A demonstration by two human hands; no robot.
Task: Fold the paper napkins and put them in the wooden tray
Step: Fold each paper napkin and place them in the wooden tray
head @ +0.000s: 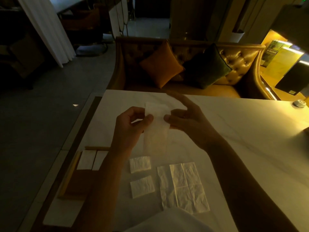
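One napkin (158,114): likely light, limp; hold by edges.
Left grip (132,126): pinches left edge.
Right grip (187,124): pinches right edge.

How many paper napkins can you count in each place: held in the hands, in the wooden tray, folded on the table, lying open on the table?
Held napkin, pinched by left hand and right hand: 1
Tray napkins, in the wooden tray: 2
Folded squares on the table: 2
Open sheets, overlapping: 2
Total: 7
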